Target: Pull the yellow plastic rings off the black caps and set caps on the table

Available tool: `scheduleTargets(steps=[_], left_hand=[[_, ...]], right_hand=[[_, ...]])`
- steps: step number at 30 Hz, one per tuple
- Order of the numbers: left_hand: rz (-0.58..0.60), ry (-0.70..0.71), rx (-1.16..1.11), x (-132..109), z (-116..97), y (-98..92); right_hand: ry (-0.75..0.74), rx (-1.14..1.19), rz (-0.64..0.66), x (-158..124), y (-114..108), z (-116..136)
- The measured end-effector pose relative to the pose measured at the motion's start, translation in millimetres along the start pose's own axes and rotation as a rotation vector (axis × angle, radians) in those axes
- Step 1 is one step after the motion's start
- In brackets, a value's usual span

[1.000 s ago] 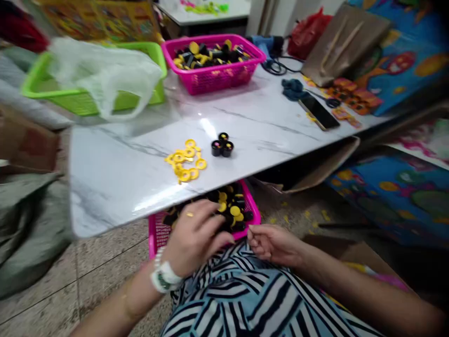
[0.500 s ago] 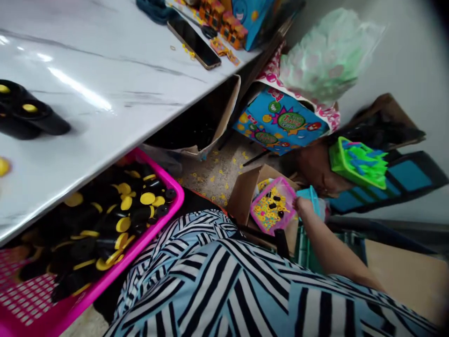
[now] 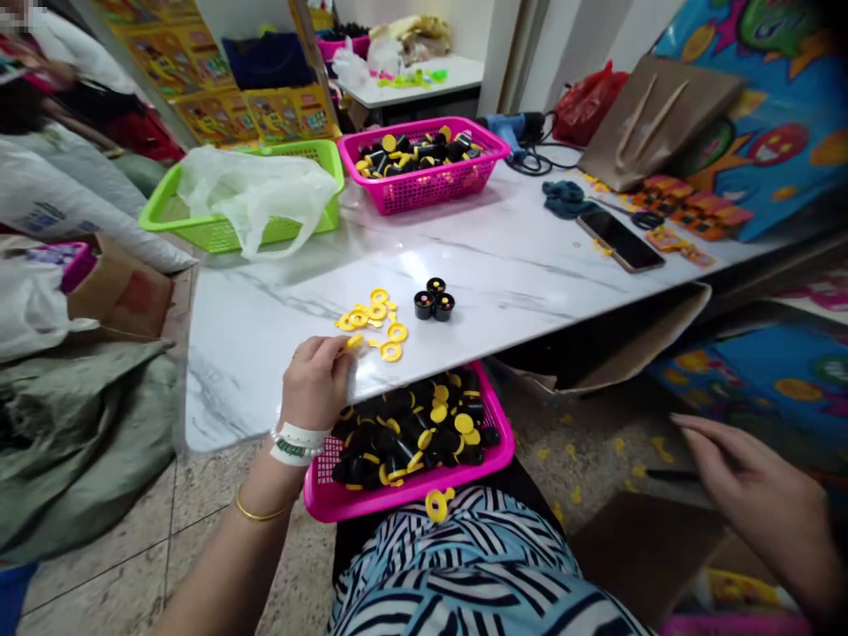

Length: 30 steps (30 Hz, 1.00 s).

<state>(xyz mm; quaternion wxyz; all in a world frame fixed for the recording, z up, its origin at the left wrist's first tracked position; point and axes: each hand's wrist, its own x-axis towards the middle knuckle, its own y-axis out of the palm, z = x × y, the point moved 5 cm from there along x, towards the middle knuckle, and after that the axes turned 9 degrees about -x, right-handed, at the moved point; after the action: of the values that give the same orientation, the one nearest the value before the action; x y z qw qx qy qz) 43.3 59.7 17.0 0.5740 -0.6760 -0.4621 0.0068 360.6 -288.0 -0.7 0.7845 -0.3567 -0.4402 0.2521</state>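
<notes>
My left hand [image 3: 313,386], with bracelets at the wrist, is at the table's front edge. Its thumb and fingers pinch a small yellow plastic cap [image 3: 355,341]. Just beyond lie several loose yellow ring-shaped caps [image 3: 377,309]. To their right, three short black tubes [image 3: 435,302] stand upright together, with small coloured bits inside. Off to the right, below table height, my right hand [image 3: 761,499] has its fingers pressed together; what they hold, if anything, cannot be made out. A pink basket [image 3: 510,437] of black tubes with yellow caps sits at my lap, partly beneath the table.
A second pink basket [image 3: 424,190] of capped tubes and a green basket [image 3: 159,212] with a plastic bag stand at the table's back. A phone [image 3: 619,238] and a blue power tool [image 3: 513,128] lie rightward. One yellow ring cap [image 3: 437,505] rests by my lap.
My view has swung left and up to the table. The right hand has come away from the small pink tray of yellow pieces. My left hand has come into sight.
</notes>
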Motion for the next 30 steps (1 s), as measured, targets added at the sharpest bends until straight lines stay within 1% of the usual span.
scheduleTargets(steps=[1,2,3,5,6,7,9,10,12,13,14,15,16,17,18,19,20,21,22,23,24,25,27,29,30], left_hand=[[-0.014,-0.008,-0.019,-4,-1,-2.0],[-0.027,-0.009,-0.039,-8,-2,-4.6],[-0.035,-0.005,-0.055,-13,-3,-7.2],[-0.034,0.016,-0.078,-21,-5,-11.2],[-0.025,0.028,-0.088,-24,-5,-12.3],[-0.019,0.035,-0.098,-27,-6,-13.4],[-0.046,0.024,-0.126,-33,-8,-17.8],[-0.076,0.014,-0.146,-38,-10,-21.1],[-0.144,0.006,-0.195,-52,-17,-28.3],[-0.163,0.017,-0.225,-61,-21,-30.9],[-0.163,0.033,-0.259,-72,-26,-32.1],[-0.141,0.047,-0.298,-83,-29,-31.5],[-0.093,0.051,-0.341,-96,-32,-28.8],[-0.017,0.051,-0.384,-109,-34,-23.6],[0.085,0.052,-0.425,-122,-36,-16.1],[0.198,0.059,-0.451,-136,-39,-7.4],[0.310,0.078,-0.453,-150,-41,1.9],[0.408,0.108,-0.426,-162,-43,10.7],[0.477,0.147,-0.378,-172,-45,18.3],[0.514,0.186,-0.318,-179,-46,24.4],[0.523,0.216,-0.257,-183,-46,29.0],[0.513,0.236,-0.202,-184,-45,32.3],[0.476,0.245,-0.121,-177,-40,36.6],[0.455,0.240,-0.064,-164,-35,40.4],[0.453,0.246,-0.047,-158,-32,42.5]], right_hand=[[-0.046,-0.019,0.008,10,2,11],[-0.118,-0.010,0.035,20,10,27],[-0.222,0.030,0.078,31,23,48],[-0.478,0.146,0.139,51,51,99],[-0.585,0.193,0.139,60,63,124],[-0.661,0.233,0.129,67,73,147],[-0.738,0.307,0.108,78,84,184],[-0.745,0.354,0.109,79,87,198],[-0.705,0.477,0.166,75,89,213],[-0.660,0.543,0.244,69,92,216],[-0.606,0.600,0.350,59,97,215],[-0.548,0.633,0.482,47,103,213],[-0.496,0.639,0.628,32,111,208],[-0.454,0.621,0.770,15,118,202],[-0.414,0.588,0.896,-1,125,195],[-0.365,0.556,0.988,-16,129,186],[-0.299,0.532,1.045,-27,132,178],[-0.222,0.518,1.072,-35,133,170],[-0.146,0.512,1.073,-39,132,163],[-0.082,0.510,1.054,-41,130,158],[-0.045,0.509,1.034,-42,126,155],[-0.036,0.509,1.020,-43,123,155],[-0.074,0.508,1.030,-46,118,157],[-0.139,0.501,1.054,-54,120,159],[-0.173,0.489,1.056,-59,125,160]])
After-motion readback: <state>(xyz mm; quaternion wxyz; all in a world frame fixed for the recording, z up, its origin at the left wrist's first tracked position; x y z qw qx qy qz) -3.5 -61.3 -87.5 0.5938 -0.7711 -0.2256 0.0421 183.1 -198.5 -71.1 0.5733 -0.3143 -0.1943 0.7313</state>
